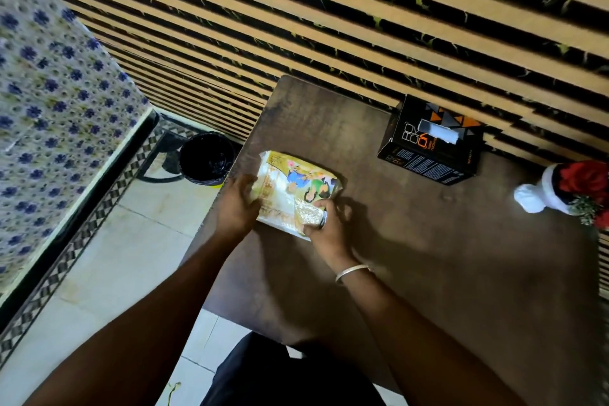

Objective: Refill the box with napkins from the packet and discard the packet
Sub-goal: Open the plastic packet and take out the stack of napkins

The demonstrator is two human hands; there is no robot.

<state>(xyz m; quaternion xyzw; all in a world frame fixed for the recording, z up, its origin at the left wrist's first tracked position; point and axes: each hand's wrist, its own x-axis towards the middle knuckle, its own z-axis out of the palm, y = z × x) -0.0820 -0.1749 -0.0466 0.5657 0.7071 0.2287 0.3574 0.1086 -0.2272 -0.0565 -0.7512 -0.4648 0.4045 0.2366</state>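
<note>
A yellow and white napkin packet (pixel 290 189) with a cartoon print lies on the dark brown table (pixel 445 241) near its left edge. My left hand (pixel 236 204) grips the packet's left side. My right hand (pixel 326 224), with a metal bangle on the wrist, pinches crinkled plastic at the packet's near right corner. A black and orange napkin box (pixel 428 148) stands at the table's back against the wall, with a white napkin poking from its top slot.
A black bin (pixel 206 158) with a dark liner stands on the tiled floor left of the table. A white vase of red flowers (pixel 566 194) sits at the table's right edge. A bed with a blue-flowered cover (pixel 56 102) fills the left. A slatted wall runs behind.
</note>
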